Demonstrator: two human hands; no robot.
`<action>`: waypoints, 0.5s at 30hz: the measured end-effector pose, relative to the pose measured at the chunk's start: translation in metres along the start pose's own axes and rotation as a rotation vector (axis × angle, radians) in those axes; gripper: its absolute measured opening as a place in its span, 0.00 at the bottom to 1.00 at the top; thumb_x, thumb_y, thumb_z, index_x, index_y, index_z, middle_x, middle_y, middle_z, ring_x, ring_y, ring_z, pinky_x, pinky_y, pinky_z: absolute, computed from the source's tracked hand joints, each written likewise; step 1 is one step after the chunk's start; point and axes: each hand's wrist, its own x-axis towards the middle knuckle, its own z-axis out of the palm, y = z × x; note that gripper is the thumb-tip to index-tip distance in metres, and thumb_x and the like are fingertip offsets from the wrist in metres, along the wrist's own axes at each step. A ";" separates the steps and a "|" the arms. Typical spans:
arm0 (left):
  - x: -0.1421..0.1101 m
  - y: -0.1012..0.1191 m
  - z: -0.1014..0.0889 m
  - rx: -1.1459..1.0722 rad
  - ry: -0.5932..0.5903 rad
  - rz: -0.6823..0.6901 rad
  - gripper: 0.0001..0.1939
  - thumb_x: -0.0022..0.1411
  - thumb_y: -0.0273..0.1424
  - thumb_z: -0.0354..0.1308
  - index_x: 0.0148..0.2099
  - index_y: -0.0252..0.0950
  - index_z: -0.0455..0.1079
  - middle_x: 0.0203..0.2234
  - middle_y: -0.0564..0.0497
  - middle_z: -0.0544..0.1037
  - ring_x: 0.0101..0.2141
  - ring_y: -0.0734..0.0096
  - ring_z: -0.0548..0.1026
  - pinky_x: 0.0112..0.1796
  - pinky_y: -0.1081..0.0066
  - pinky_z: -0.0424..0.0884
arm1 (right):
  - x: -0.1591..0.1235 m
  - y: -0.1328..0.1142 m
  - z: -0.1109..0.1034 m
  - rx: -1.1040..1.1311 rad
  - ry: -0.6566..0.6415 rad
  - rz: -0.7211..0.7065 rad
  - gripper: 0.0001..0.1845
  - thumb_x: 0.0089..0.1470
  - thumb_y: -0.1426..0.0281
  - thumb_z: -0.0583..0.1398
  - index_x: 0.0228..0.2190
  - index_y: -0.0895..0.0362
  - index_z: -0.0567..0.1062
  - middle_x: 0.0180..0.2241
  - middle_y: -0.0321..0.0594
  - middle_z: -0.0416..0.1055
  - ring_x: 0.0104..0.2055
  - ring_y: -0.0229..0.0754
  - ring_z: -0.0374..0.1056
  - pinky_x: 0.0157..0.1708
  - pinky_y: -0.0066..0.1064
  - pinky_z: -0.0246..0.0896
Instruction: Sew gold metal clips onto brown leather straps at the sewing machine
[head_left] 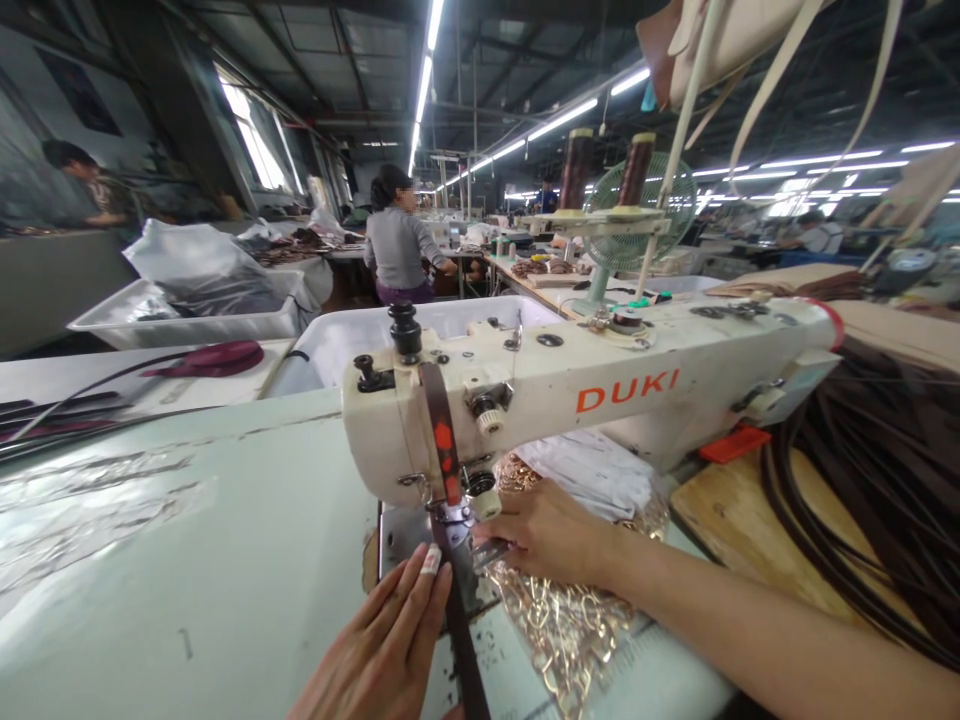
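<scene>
A dark brown strap lies on the tabletop with its far part at the needle of a sewing machine. Its long axis runs from the near edge of view away from the person, leaning slightly left towards the machine's foot. The left hand is just to its left, fingers outstretched and side by side, the fingertips at the strap's left edge, apparently touching it; one finger wears a white wrap. The strap therefore lies immediately right of this hand, which is the nearer of the two.

The right hand reaches in from the right, below the machine's arm, its fingers bent beside the foot. Whether they pinch anything, I cannot tell.

Under and around the right forearm sits a heap of gold-coloured metal clips, with a white cloth or bag behind. These crowd the strap's right side, while the machine's head stands over its far part. Further right are a wooden board and a bundle of dark strips.
</scene>
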 end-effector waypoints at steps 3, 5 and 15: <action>-0.002 -0.001 -0.002 -0.025 -0.022 -0.006 0.31 0.58 0.44 0.52 0.53 0.21 0.68 0.50 0.34 0.75 0.49 0.55 0.75 0.45 0.68 0.75 | 0.000 0.000 0.000 -0.001 -0.004 0.004 0.15 0.55 0.71 0.59 0.44 0.51 0.76 0.34 0.35 0.75 0.33 0.39 0.70 0.31 0.29 0.56; -0.001 -0.002 -0.004 -0.039 -0.044 -0.005 0.31 0.59 0.44 0.52 0.54 0.21 0.68 0.51 0.34 0.73 0.50 0.54 0.74 0.46 0.68 0.75 | 0.000 0.000 0.000 -0.006 -0.003 0.004 0.15 0.54 0.71 0.59 0.44 0.51 0.76 0.34 0.36 0.75 0.34 0.40 0.70 0.31 0.30 0.56; 0.005 -0.007 -0.003 -0.139 0.021 -0.065 0.26 0.65 0.44 0.50 0.51 0.24 0.70 0.46 0.37 0.78 0.46 0.56 0.77 0.44 0.67 0.76 | 0.001 0.001 -0.001 -0.047 -0.003 -0.017 0.15 0.54 0.71 0.59 0.45 0.52 0.75 0.33 0.36 0.75 0.32 0.40 0.70 0.30 0.30 0.56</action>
